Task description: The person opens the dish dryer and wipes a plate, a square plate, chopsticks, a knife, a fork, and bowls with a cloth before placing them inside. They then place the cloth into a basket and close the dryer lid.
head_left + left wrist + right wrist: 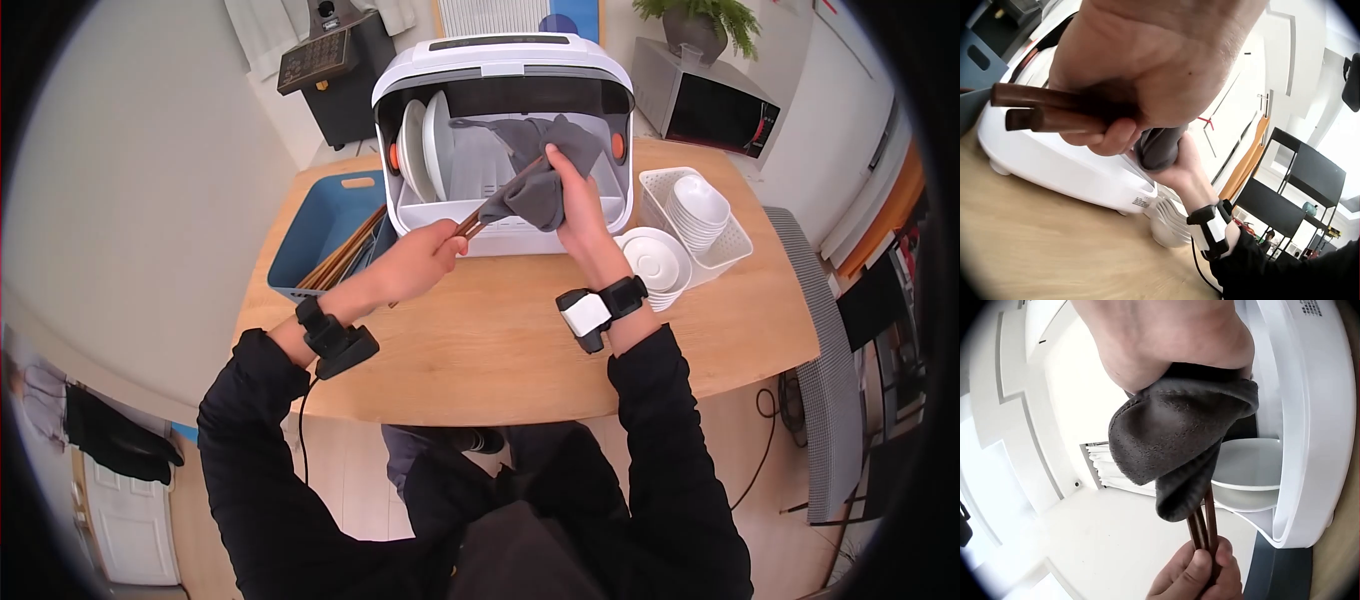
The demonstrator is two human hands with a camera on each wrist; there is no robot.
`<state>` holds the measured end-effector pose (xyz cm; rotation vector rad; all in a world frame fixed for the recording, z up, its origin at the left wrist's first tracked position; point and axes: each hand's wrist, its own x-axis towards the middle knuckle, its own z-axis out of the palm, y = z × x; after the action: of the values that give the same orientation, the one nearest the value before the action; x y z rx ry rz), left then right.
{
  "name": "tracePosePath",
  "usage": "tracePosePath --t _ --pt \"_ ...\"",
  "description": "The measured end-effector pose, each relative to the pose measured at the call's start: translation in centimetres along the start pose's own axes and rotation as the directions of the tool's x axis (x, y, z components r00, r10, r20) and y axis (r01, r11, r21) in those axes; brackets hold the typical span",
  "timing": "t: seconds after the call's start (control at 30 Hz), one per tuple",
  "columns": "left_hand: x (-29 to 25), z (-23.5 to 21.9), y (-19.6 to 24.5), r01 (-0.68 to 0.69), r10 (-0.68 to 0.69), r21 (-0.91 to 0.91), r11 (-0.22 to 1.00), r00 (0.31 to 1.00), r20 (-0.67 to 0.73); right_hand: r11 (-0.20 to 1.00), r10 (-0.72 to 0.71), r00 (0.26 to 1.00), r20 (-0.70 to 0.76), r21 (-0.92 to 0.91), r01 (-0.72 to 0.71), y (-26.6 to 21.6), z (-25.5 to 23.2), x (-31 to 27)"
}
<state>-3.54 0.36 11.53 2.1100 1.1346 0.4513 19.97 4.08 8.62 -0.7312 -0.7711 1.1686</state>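
My left hand grips a few brown wooden chopsticks near one end; their butt ends poke out of the fist in the left wrist view. A dark grey cloth is folded around the other part of the chopsticks. My right hand holds that cloth, thumb on top, and the cloth hides most of its fingers in the right wrist view. Both hands are in front of a white countertop dishwasher with its front open. Two white plates stand upright inside at the left.
A blue basket at the left holds more chopsticks and thin metal pieces. To the right are a white basket with stacked white bowls and a stack of saucers. A microwave stands behind them.
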Motion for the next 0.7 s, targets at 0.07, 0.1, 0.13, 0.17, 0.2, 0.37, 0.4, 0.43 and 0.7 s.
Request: tracePosePath --t 0.07,0.1,0.13,0.17,0.2,0.37,0.4,0.43,0.7 --pt "-0.3 0.3 0.7 -0.060 0.065 0.149 0.987 0.998 -0.028 0.962 -0.201 0.979 -0.019 -0.193 0.194 -0.2 0.7 -0.6" --pt "-0.4 0.5 0.9 -0.091 0.110 0.243 0.966 0.992 -0.066 0.890 -0.345 0.939 0.008 -0.316 0.330 -0.1 0.9 -0.6" --pt "-0.5 0.8 1.1 -0.119 0.159 0.333 0.936 0.982 -0.097 0.782 -0.476 0.878 0.051 -0.432 0.449 0.1 0.9 -0.7" --pt "-0.7 1.3 1.1 -0.140 0.207 0.416 0.898 0.971 -0.120 0.771 -0.496 0.868 0.029 -0.446 0.455 0.5 0.9 -0.9" --pt "-0.9 1.5 1.3 -0.139 0.237 0.513 0.847 0.963 -0.130 0.757 -0.517 0.856 0.009 -0.461 0.462 0.6 1.0 -1.0" --pt "-0.9 1.2 0.5 -0.074 0.362 0.929 0.363 0.930 -0.067 0.850 -0.192 0.980 -0.051 -0.508 0.140 1.6 -0.1 0.1" --pt "-0.9 0.9 0.4 -0.088 0.379 0.950 0.300 0.925 -0.034 0.870 -0.121 0.991 -0.049 -0.487 0.082 1.8 -0.1 0.0" --pt "-0.9 0.5 0.2 -0.101 0.393 0.967 0.235 0.920 0.000 0.885 -0.049 0.998 -0.045 -0.465 0.022 2.0 0.0 0.0" --pt "-1.5 0.8 0.3 -0.113 0.095 0.375 0.920 0.993 0.066 0.612 -0.609 0.782 0.133 -0.547 0.570 -0.1 1.9 -2.3"
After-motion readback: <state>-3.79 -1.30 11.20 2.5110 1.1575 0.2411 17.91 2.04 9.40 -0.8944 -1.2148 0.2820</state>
